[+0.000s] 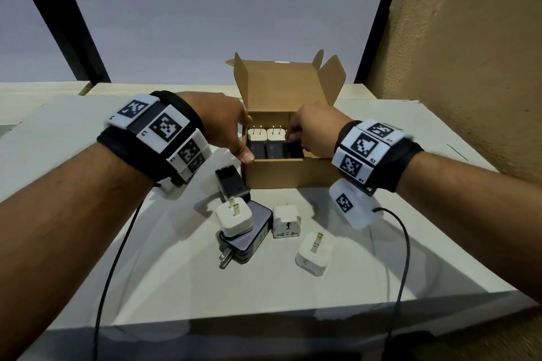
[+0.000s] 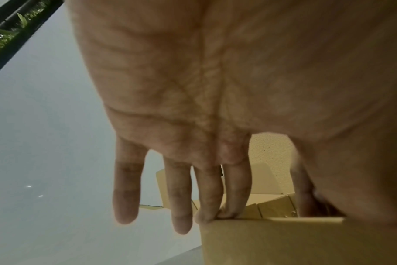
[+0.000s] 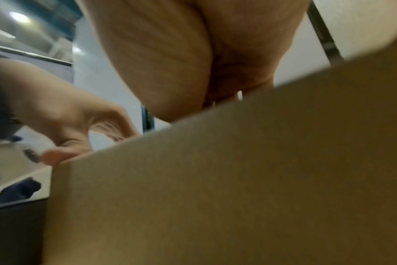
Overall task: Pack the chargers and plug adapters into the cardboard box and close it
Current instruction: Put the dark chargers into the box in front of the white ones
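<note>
An open cardboard box (image 1: 293, 174) stands mid-table with its lid flaps up. Inside, two white plug adapters (image 1: 267, 134) stand in the back row and black chargers (image 1: 264, 151) in the front row. My right hand (image 1: 296, 142) reaches into the box's right side and pinches a black charger (image 1: 294, 150). My left hand (image 1: 247, 138) rests on the box's left wall, thumb at the front corner. In the left wrist view its straight fingers (image 2: 210, 206) touch the box rim (image 2: 306, 219). In the right wrist view the box wall (image 3: 238, 179) hides my right fingertips.
In front of the box lie a black charger (image 1: 231, 184), a white adapter (image 1: 234, 215) stacked on another black charger (image 1: 252, 243), and two more white adapters (image 1: 286, 221) (image 1: 314, 253). A textured wall (image 1: 469, 67) rises at right. Wrist cables hang over the table's near edge (image 1: 264, 328).
</note>
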Demonstrator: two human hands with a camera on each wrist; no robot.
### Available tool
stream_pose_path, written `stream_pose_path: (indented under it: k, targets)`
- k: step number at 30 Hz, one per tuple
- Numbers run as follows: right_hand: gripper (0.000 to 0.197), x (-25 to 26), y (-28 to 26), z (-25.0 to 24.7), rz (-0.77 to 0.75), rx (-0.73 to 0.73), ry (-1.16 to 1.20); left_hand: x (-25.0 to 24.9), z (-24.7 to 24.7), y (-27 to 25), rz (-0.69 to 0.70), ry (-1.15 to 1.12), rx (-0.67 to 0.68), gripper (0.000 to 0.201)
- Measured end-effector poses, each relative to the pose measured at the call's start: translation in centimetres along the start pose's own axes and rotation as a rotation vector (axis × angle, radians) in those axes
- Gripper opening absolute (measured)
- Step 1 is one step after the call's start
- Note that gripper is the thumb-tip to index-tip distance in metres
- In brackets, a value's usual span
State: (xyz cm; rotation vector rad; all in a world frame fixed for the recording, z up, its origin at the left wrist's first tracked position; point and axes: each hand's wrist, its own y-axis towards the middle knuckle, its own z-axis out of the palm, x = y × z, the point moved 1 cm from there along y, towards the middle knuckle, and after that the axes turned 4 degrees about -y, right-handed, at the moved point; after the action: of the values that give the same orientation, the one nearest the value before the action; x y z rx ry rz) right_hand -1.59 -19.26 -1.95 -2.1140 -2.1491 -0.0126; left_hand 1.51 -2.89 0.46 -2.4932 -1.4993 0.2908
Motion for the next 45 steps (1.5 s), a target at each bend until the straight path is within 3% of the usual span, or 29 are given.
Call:
stream_pose_path:
  k: [5, 9, 14, 17, 23, 26, 31, 37, 42, 45]
  targets:
    - [0.042, 1.6, -3.7, -1.2, -0.182, -0.041, -0.014, 0.1, -0.1, -0.1, 0.02, 0.002, 0.007, 0.089]
    - [0.033, 3.1, -6.7, -1.3, -0.459, 0.038, -0.063, 0.3, -0.4, -0.3, 0.03, -0.026, 0.005, 0.089]
    - [0.027, 2.8, -6.9, -1.3, -0.631, -0.076, -0.078, 0.4, -0.6, -0.3, 0.047, -0.031, 0.016, 0.089]
    - [0.027, 3.3, -7.5, -1.3, -0.747, 0.029, 0.012, 0.3, -0.7, -0.5, 0.046, -0.009, -0.001, 0.088]
    - [0.064, 4.4, -8.6, -0.4, -0.834, 0.17, 0.048, 0.2, -0.7, -0.6, 0.043, 0.031, -0.001, 0.089]
    - [0.063, 5.1, -8.5, 0.3, -0.854, 0.195, 0.001, 0.2, -0.8, -0.4, 0.042, 0.016, 0.018, 0.092]
    - [0.045, 4.8, -8.1, 0.6, -0.828, 0.156, -0.018, 0.2, -0.7, -0.4, 0.056, 0.016, 0.013, 0.09]
    - [0.041, 1.2, -7.3, -0.9, -0.669, 0.035, 0.023, 0.4, -0.6, -0.2, 0.064, -0.003, 0.022, 0.09]
    - [0.04, -0.6, -6.6, -1.0, -0.593, -0.012, 0.075, 0.2, -0.6, 0.1, 0.059, 0.005, 0.024, 0.089]
    - [0.04, -0.8, -5.8, -1.1, -0.471, 0.006, 0.18, 0.4, -0.5, 0.3, 0.052, 0.0, 0.015, 0.091]
